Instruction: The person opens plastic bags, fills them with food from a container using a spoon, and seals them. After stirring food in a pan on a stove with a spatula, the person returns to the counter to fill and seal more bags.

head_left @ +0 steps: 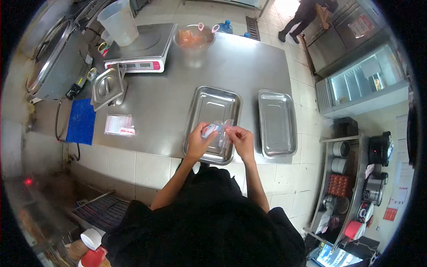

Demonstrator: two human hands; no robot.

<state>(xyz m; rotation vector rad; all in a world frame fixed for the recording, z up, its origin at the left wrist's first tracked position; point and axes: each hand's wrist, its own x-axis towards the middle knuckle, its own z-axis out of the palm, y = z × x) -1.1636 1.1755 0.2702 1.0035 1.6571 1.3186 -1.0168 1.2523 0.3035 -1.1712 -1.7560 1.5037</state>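
Note:
Both of my hands hold a small clear plastic zip bag [219, 131] over the near end of a steel tray [213, 107]. My left hand [198, 141] pinches the bag's left edge. My right hand [240, 139] grips its right side. The bag shows a red and blue strip at the top. What is inside the bag I cannot make out.
A second steel tray [276, 122] lies to the right. A stack of zip bags [119, 124], a lidded steel pan [108, 85], a scale [141, 51] with a plastic jug [118, 21], and a bowl of orange food [194, 39] stand on the steel table [155, 111]. Another person [307, 15] stands far back.

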